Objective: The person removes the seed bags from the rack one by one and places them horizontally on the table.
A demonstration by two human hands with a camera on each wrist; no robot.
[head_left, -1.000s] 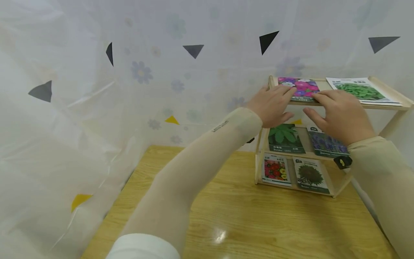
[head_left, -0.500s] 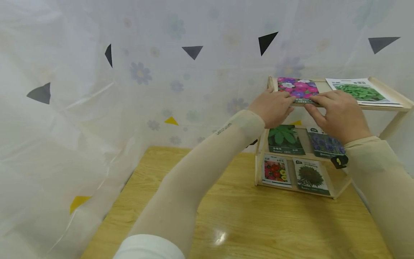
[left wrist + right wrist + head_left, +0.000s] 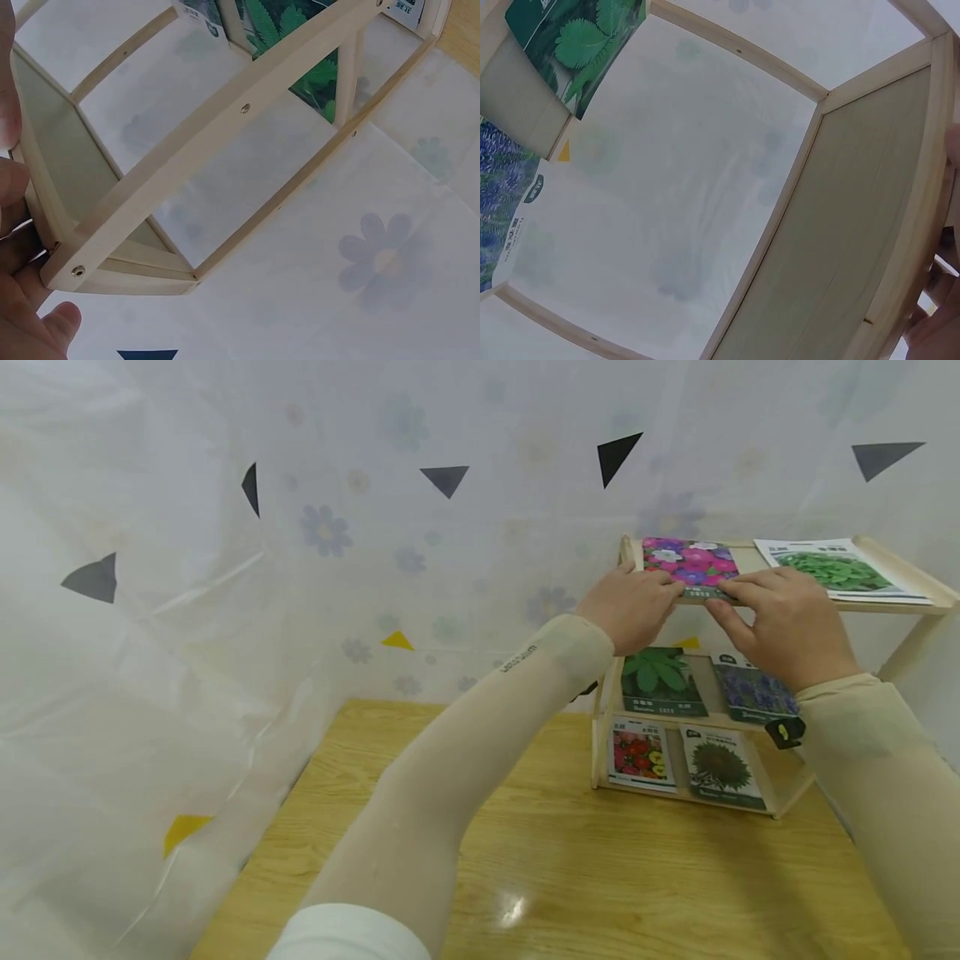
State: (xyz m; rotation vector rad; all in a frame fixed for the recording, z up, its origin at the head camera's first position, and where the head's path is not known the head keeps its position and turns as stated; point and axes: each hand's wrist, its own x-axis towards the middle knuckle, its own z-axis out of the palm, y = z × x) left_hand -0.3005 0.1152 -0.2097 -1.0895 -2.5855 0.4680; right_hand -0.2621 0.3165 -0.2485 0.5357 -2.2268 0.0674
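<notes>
A seed packet (image 3: 693,562) with pink, purple and white flowers lies on the left of the wooden rack's top shelf (image 3: 748,558). My left hand (image 3: 628,608) touches its lower left edge with the fingertips, and my right hand (image 3: 791,625) is at its lower right corner. Both thumbs are below the fingers near the shelf's front. In the left wrist view, fingers and a spread thumb (image 3: 63,321) show beside the rack's end. Only parts of the right fingers (image 3: 932,330) appear in the right wrist view, beyond the shelf's edge. Whether either hand presses the packet is hard to see.
A green-leaf packet (image 3: 836,571) lies at the top shelf's right. Below are a leaf packet (image 3: 660,681), a lavender packet (image 3: 753,693), a red-flower packet (image 3: 640,756) and a sunflower-like packet (image 3: 720,767). The rack stands on a wooden table (image 3: 540,852) against patterned sheeting.
My hands have drawn slightly back from the pink-flower packet's face to its front edge, uncovering more of it. During the last half second almost nothing has moved.
</notes>
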